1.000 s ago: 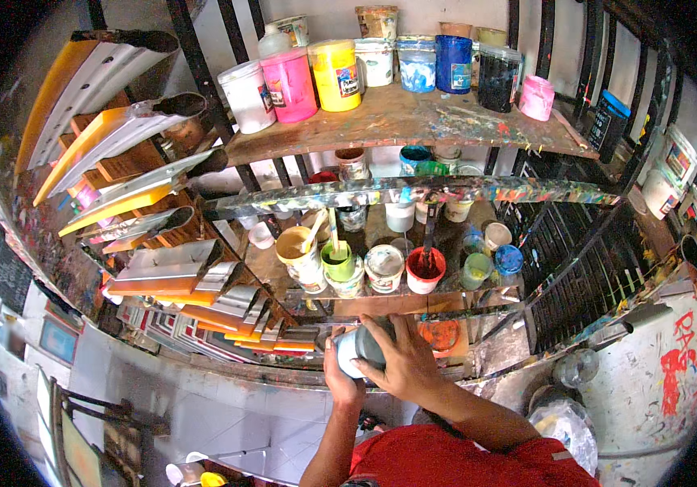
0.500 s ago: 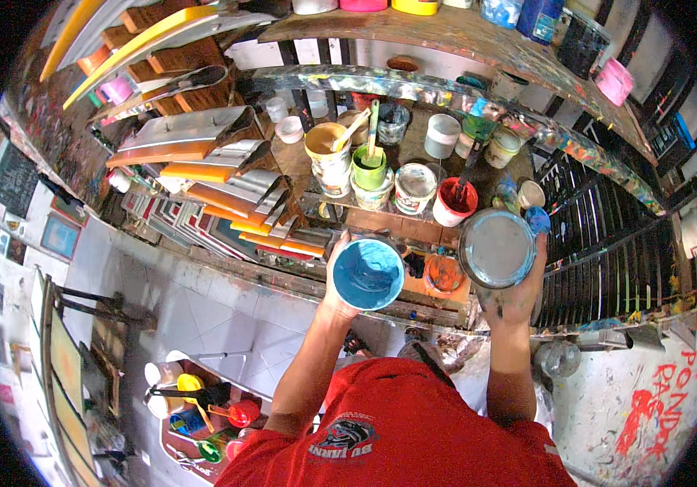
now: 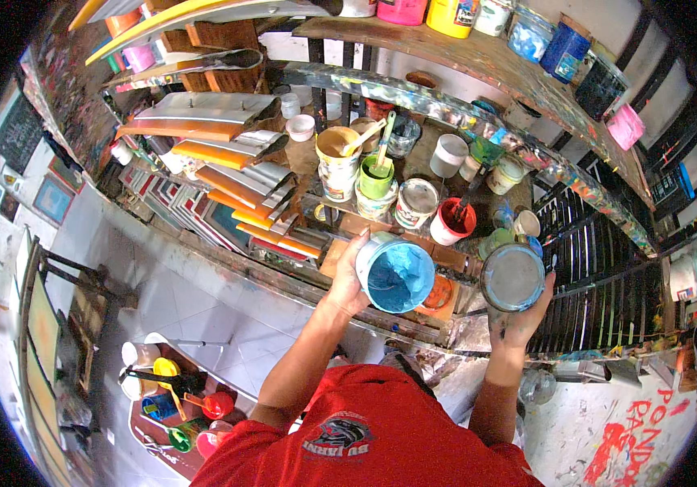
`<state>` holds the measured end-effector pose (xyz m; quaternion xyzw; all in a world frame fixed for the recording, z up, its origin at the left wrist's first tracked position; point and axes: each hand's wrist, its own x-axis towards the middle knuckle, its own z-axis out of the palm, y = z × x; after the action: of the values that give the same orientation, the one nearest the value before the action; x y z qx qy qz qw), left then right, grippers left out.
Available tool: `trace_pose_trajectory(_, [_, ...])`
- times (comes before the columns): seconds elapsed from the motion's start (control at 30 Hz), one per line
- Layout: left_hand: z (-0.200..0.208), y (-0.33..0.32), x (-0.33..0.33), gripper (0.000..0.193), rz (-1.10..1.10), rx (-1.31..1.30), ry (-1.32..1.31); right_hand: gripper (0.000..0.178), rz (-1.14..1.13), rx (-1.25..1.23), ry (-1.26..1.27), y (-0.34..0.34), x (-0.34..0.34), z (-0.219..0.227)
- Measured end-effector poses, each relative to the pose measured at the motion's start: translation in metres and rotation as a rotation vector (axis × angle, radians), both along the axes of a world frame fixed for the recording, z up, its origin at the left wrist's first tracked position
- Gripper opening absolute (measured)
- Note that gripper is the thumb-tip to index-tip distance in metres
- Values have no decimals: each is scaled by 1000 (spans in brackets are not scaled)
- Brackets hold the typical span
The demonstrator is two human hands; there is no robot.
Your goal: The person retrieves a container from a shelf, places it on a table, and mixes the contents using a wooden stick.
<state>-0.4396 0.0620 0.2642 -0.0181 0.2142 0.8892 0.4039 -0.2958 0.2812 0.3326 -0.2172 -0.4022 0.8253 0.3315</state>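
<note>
My left hand (image 3: 351, 282) grips the outer side of a light tub of blue paint (image 3: 400, 276). Its mouth is tilted toward me, and thick blue paint coats the inside. Over to the right, my right hand (image 3: 520, 325) holds a round grey lid (image 3: 513, 277) with a blue-smeared rim, apart from the tub. Behind the two hands stand a red paint pot (image 3: 451, 221), a white tub with a stained lid (image 3: 417, 203), a green cup (image 3: 375, 180) with a brush in it, and a bucket of ochre paint (image 3: 338, 166).
Stacked squeegees with orange blades (image 3: 231, 176) fill the left of the bench. An upper wooden shelf (image 3: 446, 49) carries several paint containers. Black slats (image 3: 584, 284) lie to the right. At lower left, a tray (image 3: 150, 442) holds coloured cups and scoops.
The blue paint tub has moved right and tips more toward me, showing more of its outer wall. The lid has shifted slightly right and down. The whole view has turned a little.
</note>
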Motion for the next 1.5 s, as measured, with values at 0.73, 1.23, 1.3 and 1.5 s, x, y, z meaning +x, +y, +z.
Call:
trace_pose_trajectory(0.73, [-13,1,0,70,42,-61,14,62,121,123,-19,-26,-7,-3])
trace_pose_trajectory(1.23, [-26,4,13,65,88,-67,40,55,170,926,-89,-61,-25,-9])
trace_pose_trajectory(1.3, [-23,2,14,64,94,-68,30,69,137,1077,-26,-66,-28,1])
trace_pose_trajectory(1.5, [-31,5,15,51,97,-26,70,88,225,1642,-166,-78,-18,20])
